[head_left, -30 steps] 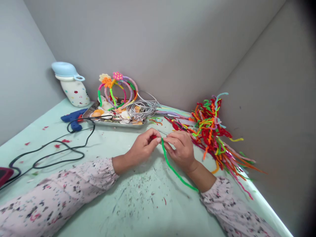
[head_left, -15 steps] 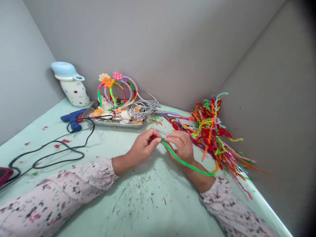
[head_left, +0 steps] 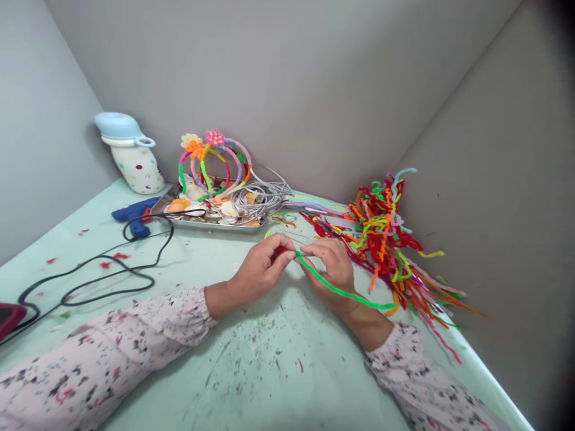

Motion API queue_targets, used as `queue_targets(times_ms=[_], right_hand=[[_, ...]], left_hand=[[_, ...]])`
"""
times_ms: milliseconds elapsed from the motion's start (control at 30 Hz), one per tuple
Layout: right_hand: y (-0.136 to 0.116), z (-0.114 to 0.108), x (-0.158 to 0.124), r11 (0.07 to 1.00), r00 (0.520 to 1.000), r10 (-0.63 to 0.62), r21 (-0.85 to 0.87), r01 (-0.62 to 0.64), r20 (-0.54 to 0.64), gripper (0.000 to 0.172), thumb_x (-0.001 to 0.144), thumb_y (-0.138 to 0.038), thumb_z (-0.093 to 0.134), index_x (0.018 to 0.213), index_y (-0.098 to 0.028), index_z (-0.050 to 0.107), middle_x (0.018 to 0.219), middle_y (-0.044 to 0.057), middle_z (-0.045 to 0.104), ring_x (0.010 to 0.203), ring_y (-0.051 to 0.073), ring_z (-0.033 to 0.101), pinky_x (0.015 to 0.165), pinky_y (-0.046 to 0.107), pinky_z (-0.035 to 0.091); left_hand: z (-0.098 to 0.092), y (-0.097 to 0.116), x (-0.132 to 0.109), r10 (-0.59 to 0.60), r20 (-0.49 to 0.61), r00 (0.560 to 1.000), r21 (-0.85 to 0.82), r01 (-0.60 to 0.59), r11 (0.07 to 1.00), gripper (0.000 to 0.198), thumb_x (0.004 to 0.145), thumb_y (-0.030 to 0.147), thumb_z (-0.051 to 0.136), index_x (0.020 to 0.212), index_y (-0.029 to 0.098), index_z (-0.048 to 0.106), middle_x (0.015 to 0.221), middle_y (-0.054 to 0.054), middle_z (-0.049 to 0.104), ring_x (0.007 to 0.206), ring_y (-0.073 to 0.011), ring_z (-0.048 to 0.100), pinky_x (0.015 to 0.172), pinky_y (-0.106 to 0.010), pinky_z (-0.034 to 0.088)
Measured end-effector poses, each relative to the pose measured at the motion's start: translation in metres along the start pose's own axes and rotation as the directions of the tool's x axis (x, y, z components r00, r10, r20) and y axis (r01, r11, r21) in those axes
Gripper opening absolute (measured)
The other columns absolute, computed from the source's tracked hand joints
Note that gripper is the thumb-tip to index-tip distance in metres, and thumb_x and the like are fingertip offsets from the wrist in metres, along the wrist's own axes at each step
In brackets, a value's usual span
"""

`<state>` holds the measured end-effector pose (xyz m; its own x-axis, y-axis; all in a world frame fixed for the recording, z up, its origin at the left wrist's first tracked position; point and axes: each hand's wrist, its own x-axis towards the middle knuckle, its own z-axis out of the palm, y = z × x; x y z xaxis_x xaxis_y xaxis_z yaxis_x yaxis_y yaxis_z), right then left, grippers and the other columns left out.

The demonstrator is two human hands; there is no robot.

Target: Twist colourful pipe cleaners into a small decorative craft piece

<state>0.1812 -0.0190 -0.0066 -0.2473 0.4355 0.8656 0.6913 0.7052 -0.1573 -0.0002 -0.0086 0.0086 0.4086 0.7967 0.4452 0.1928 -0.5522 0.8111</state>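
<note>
My left hand (head_left: 257, 269) pinches the end of a green pipe cleaner (head_left: 345, 293) between thumb and forefinger. Something fuzzy and red (head_left: 281, 250), apparently a pipe cleaner wrapping, shows inside that same grip. From the pinch, the green strand hangs loose across my right wrist. My right hand (head_left: 331, 269) is closed close beside the left, its fingertips on a thin grey wire (head_left: 309, 256); my fingers hide part of the hold. Behind the hands, more thin wire (head_left: 294, 238) shows, and a light green tip (head_left: 268, 233) sticks up beyond my left knuckles.
A metal tray (head_left: 215, 224) carries flower-topped pipe cleaner hoops (head_left: 238, 157), scraps and coiled wire (head_left: 258, 200). To the left are a blue glue gun (head_left: 135, 212), its black cord (head_left: 112, 290) and a white bottle (head_left: 137, 167). Many pipe cleaners (head_left: 381, 227) are heaped right.
The green strand's loose end has risen slightly over my right wrist. A light green tip now shows behind my left hand. Both hands stay almost in place.
</note>
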Motion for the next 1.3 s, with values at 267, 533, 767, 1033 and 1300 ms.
queue_targets(times_ms=[267, 533, 767, 1033, 1300], right_hand=[[-0.0016, -0.0008, 0.0013, 1.0, 1.0, 0.012, -0.001, -0.012, 0.018, 0.008, 0.082, -0.022, 0.065, 0.089, -0.023, 0.062, 0.082, 0.002, 0.067, 0.08, 0.018, 0.061, 0.075, 0.035, 0.046], [-0.0035, -0.0017, 0.0014, 0.999, 0.996, 0.047, -0.003, -0.046, 0.077, 0.006, 0.084, -0.023, 0.062, 0.09, -0.024, 0.062, 0.082, 0.002, 0.065, 0.082, 0.018, 0.059, 0.076, 0.035, 0.044], [-0.0028, -0.0007, -0.0003, 0.998, 0.996, 0.05, 0.026, -0.052, 0.069, 0.008, 0.083, -0.02, 0.063, 0.09, -0.023, 0.061, 0.082, 0.002, 0.064, 0.081, 0.018, 0.058, 0.076, 0.036, 0.045], [-0.0047, 0.0005, -0.0007, 0.981, 0.985, 0.15, 0.109, -0.158, 0.083, 0.006, 0.082, -0.021, 0.064, 0.088, -0.022, 0.063, 0.082, 0.002, 0.064, 0.081, 0.018, 0.059, 0.077, 0.037, 0.048], [-0.0036, 0.0011, -0.0005, 0.928, 0.95, 0.263, 0.227, -0.297, 0.166, 0.003, 0.084, -0.024, 0.062, 0.084, -0.021, 0.063, 0.081, 0.002, 0.064, 0.081, 0.018, 0.061, 0.076, 0.035, 0.05]], left_hand=[[-0.0002, -0.0018, -0.0008, 0.007, -0.005, 1.0, 0.04, -0.006, 0.999, 0.015, 0.092, 0.029, 0.048, 0.089, 0.016, 0.054, 0.072, 0.0, 0.052, 0.066, -0.0115, 0.047, 0.063, -0.024, 0.038], [-0.0007, -0.0008, -0.0006, 0.022, -0.006, 1.0, 0.069, -0.022, 0.997, 0.015, 0.092, 0.029, 0.048, 0.089, 0.016, 0.055, 0.075, -0.001, 0.054, 0.068, -0.012, 0.048, 0.064, -0.025, 0.039], [-0.0009, -0.002, -0.0019, 0.032, -0.003, 0.999, 0.101, -0.032, 0.994, 0.013, 0.092, 0.027, 0.048, 0.09, 0.016, 0.054, 0.079, -0.002, 0.056, 0.071, -0.0123, 0.05, 0.067, -0.025, 0.04], [-0.0018, -0.0009, -0.001, 0.076, 0.003, 0.997, 0.168, -0.075, 0.983, 0.011, 0.091, 0.024, 0.048, 0.089, 0.016, 0.055, 0.079, -0.002, 0.057, 0.071, -0.0125, 0.05, 0.067, -0.025, 0.039], [-0.0011, -0.0011, -0.0014, 0.087, 0.015, 0.996, 0.181, -0.088, 0.98, 0.012, 0.091, 0.024, 0.047, 0.088, 0.016, 0.055, 0.08, -0.002, 0.056, 0.071, -0.0127, 0.049, 0.067, -0.026, 0.038]])
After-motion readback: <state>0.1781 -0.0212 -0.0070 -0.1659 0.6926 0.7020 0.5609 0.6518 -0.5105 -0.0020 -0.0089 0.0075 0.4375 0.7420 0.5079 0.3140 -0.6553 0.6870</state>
